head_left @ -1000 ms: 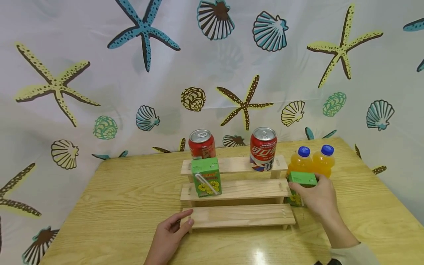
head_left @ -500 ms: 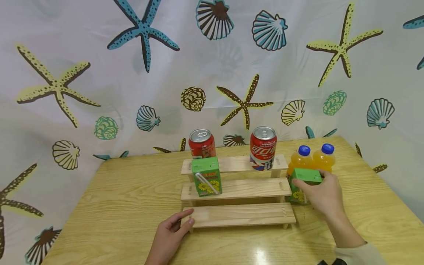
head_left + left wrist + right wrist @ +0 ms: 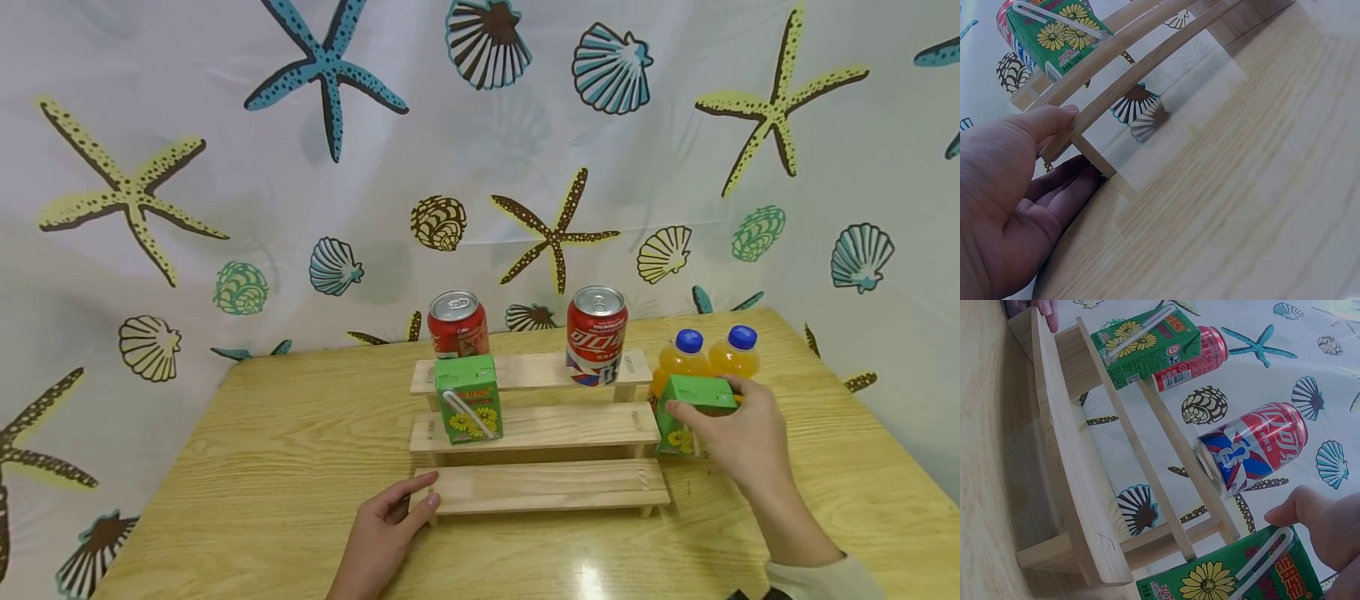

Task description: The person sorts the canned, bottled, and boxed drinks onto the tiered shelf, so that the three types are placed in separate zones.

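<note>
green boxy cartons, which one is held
The green boxy carton beside the right end of the light wooden rack: the right hand grips it, while the other green carton stands untouched on the middle shelf.

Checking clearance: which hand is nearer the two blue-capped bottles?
Right. The right hand grips a green carton just in front of the blue-capped bottles; the left hand is farther away, holding the wooden rack at its lowest step's left end.

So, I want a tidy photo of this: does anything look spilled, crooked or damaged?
Nothing stands out. The cans and one carton stand upright on the rack; the right hand holds the other carton. No spill or dent shows, though the bottles behind it are partly hidden.
</note>
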`<state>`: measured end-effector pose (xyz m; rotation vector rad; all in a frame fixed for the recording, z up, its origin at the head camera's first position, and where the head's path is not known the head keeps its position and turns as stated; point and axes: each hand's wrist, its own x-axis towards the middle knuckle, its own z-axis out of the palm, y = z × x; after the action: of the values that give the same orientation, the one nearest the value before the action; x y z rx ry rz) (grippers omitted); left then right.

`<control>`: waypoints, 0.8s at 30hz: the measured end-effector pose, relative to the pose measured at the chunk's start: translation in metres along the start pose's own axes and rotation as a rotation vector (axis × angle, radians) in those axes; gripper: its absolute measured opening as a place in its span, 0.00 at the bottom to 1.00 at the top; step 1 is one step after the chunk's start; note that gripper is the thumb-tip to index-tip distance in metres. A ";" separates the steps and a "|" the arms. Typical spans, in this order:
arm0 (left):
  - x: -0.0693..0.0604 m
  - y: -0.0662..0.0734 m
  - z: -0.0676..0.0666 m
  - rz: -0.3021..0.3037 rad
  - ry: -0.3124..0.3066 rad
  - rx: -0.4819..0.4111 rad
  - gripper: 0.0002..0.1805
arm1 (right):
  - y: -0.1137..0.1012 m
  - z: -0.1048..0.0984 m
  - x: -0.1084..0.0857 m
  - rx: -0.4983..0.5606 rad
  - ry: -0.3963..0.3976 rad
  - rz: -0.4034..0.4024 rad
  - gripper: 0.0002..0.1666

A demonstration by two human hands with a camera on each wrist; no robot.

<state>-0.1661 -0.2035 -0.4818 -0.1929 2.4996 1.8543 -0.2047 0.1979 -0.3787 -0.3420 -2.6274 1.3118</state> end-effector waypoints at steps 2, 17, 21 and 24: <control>0.000 0.000 0.000 0.000 0.000 0.002 0.23 | -0.001 -0.001 0.000 0.000 0.002 0.000 0.52; 0.000 0.001 -0.001 -0.010 0.010 0.010 0.23 | -0.012 -0.013 -0.007 -0.045 0.029 -0.031 0.55; 0.001 -0.001 -0.001 -0.014 0.005 0.004 0.23 | -0.015 -0.016 -0.008 -0.048 0.028 -0.040 0.57; 0.001 0.000 0.000 -0.003 -0.001 0.001 0.23 | -0.017 -0.019 -0.008 -0.048 0.040 -0.070 0.56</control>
<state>-0.1667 -0.2038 -0.4820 -0.1965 2.4985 1.8509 -0.1940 0.1998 -0.3546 -0.2779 -2.6166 1.2091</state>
